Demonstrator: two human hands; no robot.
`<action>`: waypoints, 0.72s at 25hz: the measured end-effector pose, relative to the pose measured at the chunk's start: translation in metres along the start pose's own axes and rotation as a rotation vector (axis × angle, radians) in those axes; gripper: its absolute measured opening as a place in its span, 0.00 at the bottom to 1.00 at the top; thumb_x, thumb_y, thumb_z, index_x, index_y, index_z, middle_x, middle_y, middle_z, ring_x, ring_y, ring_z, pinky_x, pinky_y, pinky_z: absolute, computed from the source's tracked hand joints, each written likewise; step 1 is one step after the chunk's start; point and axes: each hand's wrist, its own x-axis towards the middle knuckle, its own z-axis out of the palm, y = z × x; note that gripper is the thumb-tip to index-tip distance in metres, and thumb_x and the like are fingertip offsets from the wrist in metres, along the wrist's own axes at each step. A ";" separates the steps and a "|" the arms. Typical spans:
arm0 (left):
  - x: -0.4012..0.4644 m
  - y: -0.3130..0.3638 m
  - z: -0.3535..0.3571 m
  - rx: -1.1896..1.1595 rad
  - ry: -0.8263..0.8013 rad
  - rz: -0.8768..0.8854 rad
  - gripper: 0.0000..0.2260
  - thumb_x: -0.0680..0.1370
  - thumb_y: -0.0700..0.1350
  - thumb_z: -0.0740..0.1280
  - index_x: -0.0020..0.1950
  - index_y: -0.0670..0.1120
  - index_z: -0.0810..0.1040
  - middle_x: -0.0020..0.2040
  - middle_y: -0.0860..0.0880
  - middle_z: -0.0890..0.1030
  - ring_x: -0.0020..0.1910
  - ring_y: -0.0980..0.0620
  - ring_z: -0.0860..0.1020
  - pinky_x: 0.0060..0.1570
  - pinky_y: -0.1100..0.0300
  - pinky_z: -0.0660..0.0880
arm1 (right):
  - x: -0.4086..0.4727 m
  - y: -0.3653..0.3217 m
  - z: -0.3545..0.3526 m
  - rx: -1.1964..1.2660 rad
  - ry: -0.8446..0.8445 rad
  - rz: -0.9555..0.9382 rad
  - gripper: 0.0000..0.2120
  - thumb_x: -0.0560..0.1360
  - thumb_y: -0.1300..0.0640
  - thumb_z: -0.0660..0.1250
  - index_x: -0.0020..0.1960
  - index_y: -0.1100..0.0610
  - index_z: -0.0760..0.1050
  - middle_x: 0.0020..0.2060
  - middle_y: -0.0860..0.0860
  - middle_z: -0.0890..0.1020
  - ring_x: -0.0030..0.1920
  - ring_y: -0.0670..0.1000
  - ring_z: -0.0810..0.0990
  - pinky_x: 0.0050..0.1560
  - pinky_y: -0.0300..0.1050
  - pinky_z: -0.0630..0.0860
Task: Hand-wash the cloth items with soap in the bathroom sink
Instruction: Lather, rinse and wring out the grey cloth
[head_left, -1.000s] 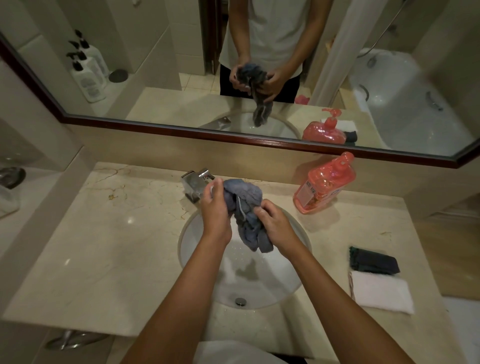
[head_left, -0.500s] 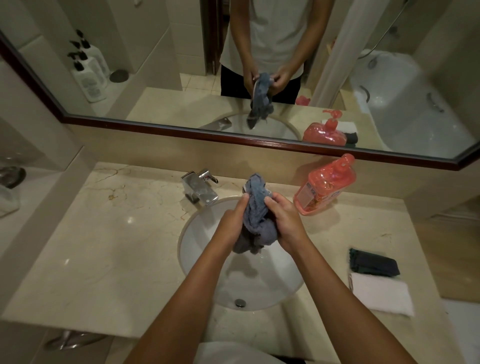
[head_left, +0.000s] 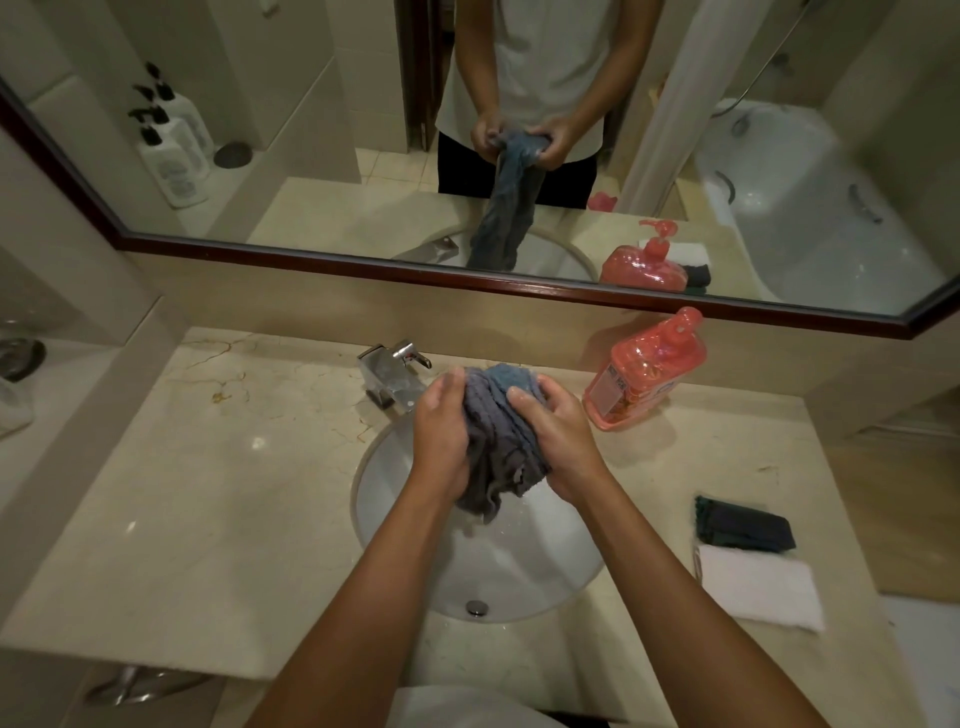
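Surface (head_left: 218, 493): pale marble, mirror (head_left: 311, 130) along its back edge. Sink (head_left: 519, 582) set in near the middle, round, drain visible at its front, tap (head_left: 387, 371) at its back-left rim.

Both arms reach in from the front edge, over the basin. Grey-blue cloth (head_left: 496, 441) bunched between the two hands, held above the sink's back half, not resting in it. Long axis roughly vertical: top wad by the fingertips, tail hanging down toward the basin. Left hand (head_left: 441, 431) curled round its left side; right hand (head_left: 558, 441) curled round its right side, thumb on top. Palms face each other, cloth pressed between. Neither hand is nearer; grip looks symmetric.

Judgement: scrubbing or wringing stage for this item. Next rub would work along the vertical axis, hands moving opposite.

Pink soap bottle (head_left: 644, 374) at back edge, right of sink. White towel (head_left: 753, 587) and dark folded cloth (head_left: 745, 527) near the right edge, touching, apparently waiting.
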 end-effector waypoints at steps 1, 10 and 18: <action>-0.001 0.003 0.003 -0.028 0.009 0.004 0.15 0.85 0.49 0.61 0.51 0.40 0.80 0.51 0.35 0.84 0.54 0.35 0.83 0.60 0.38 0.79 | 0.001 -0.001 0.000 -0.008 0.045 -0.029 0.08 0.81 0.57 0.67 0.55 0.61 0.80 0.51 0.61 0.85 0.53 0.63 0.84 0.54 0.56 0.82; -0.002 0.004 0.023 0.373 0.064 0.130 0.23 0.86 0.52 0.56 0.35 0.44 0.73 0.30 0.46 0.75 0.31 0.50 0.73 0.36 0.56 0.71 | -0.012 -0.001 0.042 -0.362 0.385 -0.184 0.27 0.85 0.54 0.59 0.26 0.55 0.65 0.23 0.47 0.71 0.23 0.43 0.70 0.27 0.36 0.64; -0.021 -0.012 0.016 0.495 -0.112 0.075 0.22 0.86 0.49 0.58 0.33 0.45 0.73 0.29 0.45 0.75 0.29 0.51 0.74 0.33 0.59 0.70 | 0.029 0.014 0.019 -0.235 0.466 0.218 0.23 0.81 0.54 0.65 0.27 0.56 0.68 0.26 0.52 0.75 0.34 0.54 0.74 0.38 0.46 0.69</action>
